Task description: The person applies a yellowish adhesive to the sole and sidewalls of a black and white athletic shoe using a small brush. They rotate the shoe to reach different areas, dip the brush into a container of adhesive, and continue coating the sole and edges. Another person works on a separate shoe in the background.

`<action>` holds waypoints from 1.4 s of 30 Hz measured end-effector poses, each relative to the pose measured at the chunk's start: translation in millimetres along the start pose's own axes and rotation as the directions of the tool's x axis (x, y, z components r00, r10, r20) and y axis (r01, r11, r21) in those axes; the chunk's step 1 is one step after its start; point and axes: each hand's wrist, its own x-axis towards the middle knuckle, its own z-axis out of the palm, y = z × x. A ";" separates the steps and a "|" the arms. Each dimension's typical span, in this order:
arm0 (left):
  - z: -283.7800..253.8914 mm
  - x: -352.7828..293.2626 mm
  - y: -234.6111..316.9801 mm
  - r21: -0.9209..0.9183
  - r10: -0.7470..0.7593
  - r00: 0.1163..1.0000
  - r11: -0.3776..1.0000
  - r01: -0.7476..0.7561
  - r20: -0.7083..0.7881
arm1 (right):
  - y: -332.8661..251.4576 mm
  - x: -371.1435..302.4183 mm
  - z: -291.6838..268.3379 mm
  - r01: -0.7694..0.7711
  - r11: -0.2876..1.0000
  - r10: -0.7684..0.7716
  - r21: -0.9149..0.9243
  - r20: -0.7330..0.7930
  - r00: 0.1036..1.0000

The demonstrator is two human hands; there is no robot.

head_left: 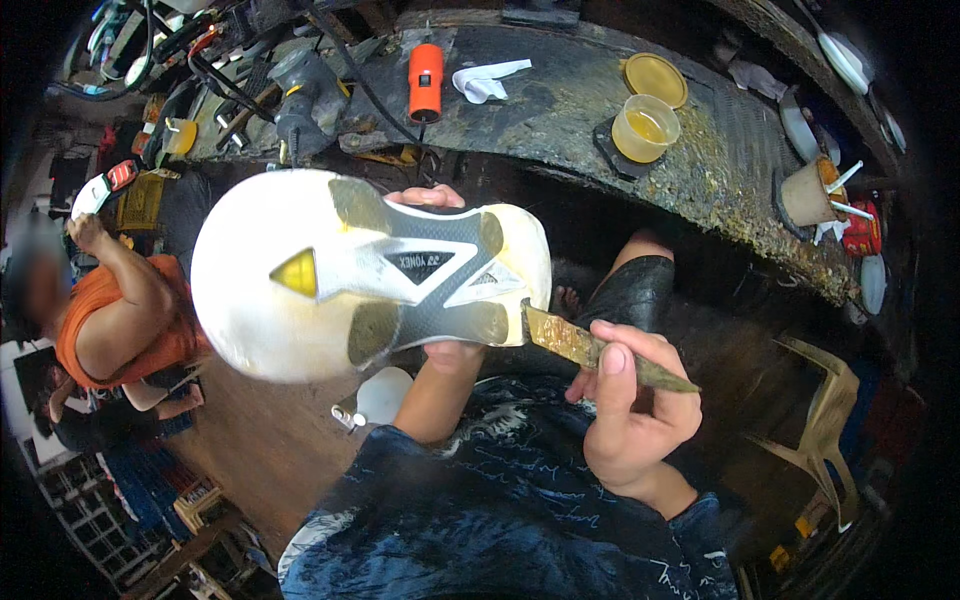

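A white shoe (240, 310) is turned with its sole toward me, its wide end to the left. Grey and dark patches cover the middle of the sole, and yellowish smears lie along its edges. My left hand (452, 358) grips the shoe from behind at its narrow middle; most of that hand is hidden. Pinched between thumb and fingers of my right hand (640, 425) is a flat glue spatula (567, 338) with amber residue on its blade. Its tip touches or nearly touches the edge of the shoe's narrow right end.
Across the worn workbench (530, 115) stand a tub of yellow glue (645, 130), a round lid (656, 80), an orange device (425, 85), a white cloth (488, 80) and a grey power tool (305, 95). A person in orange (130, 310) sits left. A plastic chair (825, 420) is at right.
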 end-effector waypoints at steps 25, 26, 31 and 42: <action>-8.1 1.3 4.6 0.228 0.135 0.990 0.963 -0.143 0.048 | -2.9 -2.7 6.6 -0.049 0.999 0.049 -0.003 -0.045 0.998; -10.9 2.9 3.0 0.206 0.147 0.988 0.966 -0.155 0.050 | -2.7 -2.0 6.7 -0.045 0.999 0.045 0.001 -0.044 0.998; -24.2 9.6 -2.7 0.139 0.232 0.935 0.951 -0.276 0.269 | -3.7 -0.1 5.0 -0.059 0.998 0.060 0.036 -0.030 0.998; -15.4 4.3 -1.3 0.209 0.147 0.983 0.964 -0.167 0.108 | -6.3 -1.2 5.6 -0.009 0.998 0.011 0.058 -0.030 1.000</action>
